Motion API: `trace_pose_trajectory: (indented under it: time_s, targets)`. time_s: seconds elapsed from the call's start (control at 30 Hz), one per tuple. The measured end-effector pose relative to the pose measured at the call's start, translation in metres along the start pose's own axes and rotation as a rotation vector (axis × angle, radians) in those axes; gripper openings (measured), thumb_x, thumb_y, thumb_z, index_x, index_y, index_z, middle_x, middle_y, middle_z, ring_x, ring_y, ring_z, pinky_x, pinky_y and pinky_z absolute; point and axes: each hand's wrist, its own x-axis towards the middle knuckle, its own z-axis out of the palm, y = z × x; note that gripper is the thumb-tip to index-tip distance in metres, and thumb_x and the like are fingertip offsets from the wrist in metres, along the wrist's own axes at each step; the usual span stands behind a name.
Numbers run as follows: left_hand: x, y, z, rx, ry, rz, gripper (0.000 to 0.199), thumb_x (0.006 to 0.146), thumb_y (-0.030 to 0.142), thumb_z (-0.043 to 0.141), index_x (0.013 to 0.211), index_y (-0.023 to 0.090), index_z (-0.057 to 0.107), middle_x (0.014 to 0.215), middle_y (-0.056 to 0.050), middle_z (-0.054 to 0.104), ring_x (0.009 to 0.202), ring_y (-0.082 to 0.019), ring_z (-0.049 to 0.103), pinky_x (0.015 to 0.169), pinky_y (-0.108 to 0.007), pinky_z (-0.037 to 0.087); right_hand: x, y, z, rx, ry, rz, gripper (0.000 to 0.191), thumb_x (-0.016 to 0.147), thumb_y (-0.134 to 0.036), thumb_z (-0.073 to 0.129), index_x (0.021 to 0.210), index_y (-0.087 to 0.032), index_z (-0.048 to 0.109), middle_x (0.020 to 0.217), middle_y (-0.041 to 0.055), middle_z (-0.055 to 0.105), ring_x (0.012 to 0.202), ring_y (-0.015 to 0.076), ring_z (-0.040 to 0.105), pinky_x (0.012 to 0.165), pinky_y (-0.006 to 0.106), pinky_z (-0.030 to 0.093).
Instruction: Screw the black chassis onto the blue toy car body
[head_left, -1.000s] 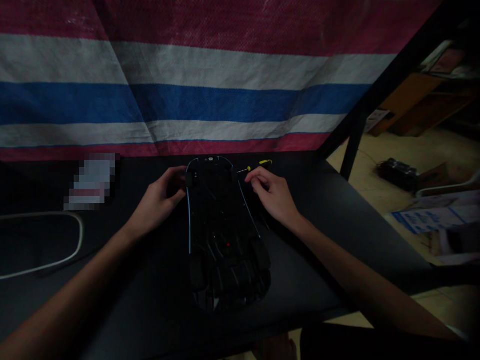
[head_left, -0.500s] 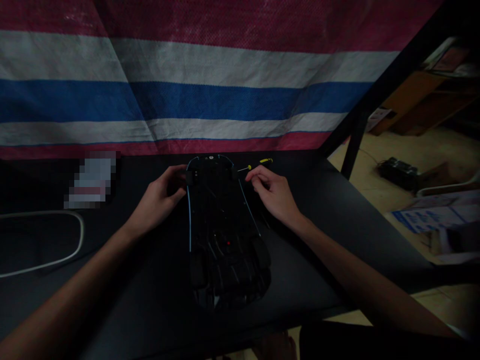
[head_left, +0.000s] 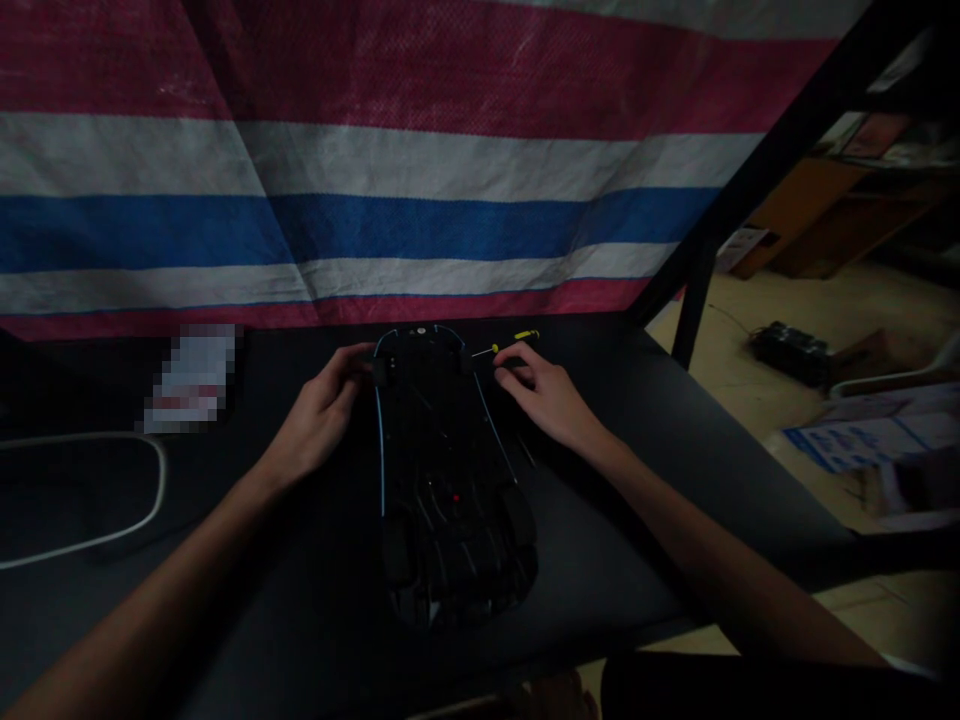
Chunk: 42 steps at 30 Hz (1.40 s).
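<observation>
A dark toy car (head_left: 442, 430) with light blue edging lies wheels-up on the black table, a small red spot showing on its underside. My left hand (head_left: 319, 405) is at the car's far left wheel, its bent fingers touching the wheel's side and its thumb loose below. To the right of the car, my right hand (head_left: 544, 395) hovers with curved fingers, thumb and forefinger apart and nothing visible between them. Just beyond those fingertips lies a screwdriver (head_left: 526, 335) with a yellow and dark handle, its shaft pointing at the car. A thin dark rod (head_left: 528, 450) rests beside the car.
On the left are a pixelated flat item (head_left: 193, 380) and a looped white cable (head_left: 161, 480). A striped plastic sheet (head_left: 450, 230) hangs behind the table (head_left: 622, 540). A black frame post (head_left: 694, 300) stands at right, with boxes (head_left: 862, 440) on the floor beyond.
The view has tilted up slightly, so everything sits lower in the picture. My right fingers have straightened a little and parted from the thumb. My left thumb has drawn back from the car.
</observation>
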Motion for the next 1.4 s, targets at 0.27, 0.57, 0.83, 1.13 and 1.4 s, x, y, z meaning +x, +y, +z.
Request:
trace_pose_trajectory:
  time_s: [0.27,0.57,0.83,1.13,1.4]
  targets:
    - [-0.005,0.018,-0.002,-0.051,0.028,-0.181,0.054,0.103,0.059,0.037,0.142,0.023,0.049,0.127,-0.01,0.069,0.122,-0.031,0.064,0.11,-0.051,0.045,-0.006,-0.006,0.006,-0.114,-0.069,-0.037,0.019,0.089,-0.037,0.064,0.103,-0.025,0.062,0.061,-0.0073,0.048,0.055,0.0131,0.047,0.058,0.027,0.027]
    - [-0.007,0.023,0.002,-0.376,-0.112,-0.215,0.085,0.088,0.051,0.069,0.157,0.026,0.026,0.159,-0.017,0.046,0.141,-0.036,0.051,0.115,-0.054,0.042,0.0,-0.057,-0.071,0.045,0.078,-0.108,0.023,0.096,-0.042,0.052,0.106,-0.022,0.056,0.067,-0.0055,0.052,0.057,0.0129,0.047,0.056,0.026,0.032]
    - [-0.005,0.018,0.005,-0.412,-0.115,-0.189,0.085,0.085,0.046,0.072,0.155,0.025,0.029,0.158,-0.017,0.045,0.139,-0.036,0.054,0.116,-0.055,0.042,0.004,-0.136,-0.09,-0.215,-0.182,-0.415,0.011,0.096,-0.03,0.057,0.091,-0.02,0.06,0.06,-0.007,0.051,0.053,0.0093,0.047,0.055,0.025,0.03]
    - [-0.006,0.02,0.005,-0.402,-0.102,-0.187,0.082,0.083,0.043,0.075,0.152,0.027,0.035,0.157,-0.016,0.049,0.137,-0.035,0.056,0.115,-0.056,0.043,-0.009,-0.128,-0.079,-0.268,-0.086,-0.398,0.01,0.097,-0.03,0.061,0.095,-0.021,0.059,0.061,-0.0067,0.053,0.052,0.0092,0.052,0.053,0.022,0.033]
    - [-0.005,0.016,0.006,-0.354,-0.121,-0.144,0.075,0.087,0.047,0.071,0.152,0.029,0.037,0.161,-0.013,0.046,0.142,-0.034,0.051,0.115,-0.054,0.044,-0.016,-0.122,-0.078,-0.357,-0.118,-0.426,0.009,0.099,-0.029,0.056,0.102,-0.02,0.058,0.071,-0.0028,0.06,0.06,0.0112,0.054,0.058,0.025,0.033]
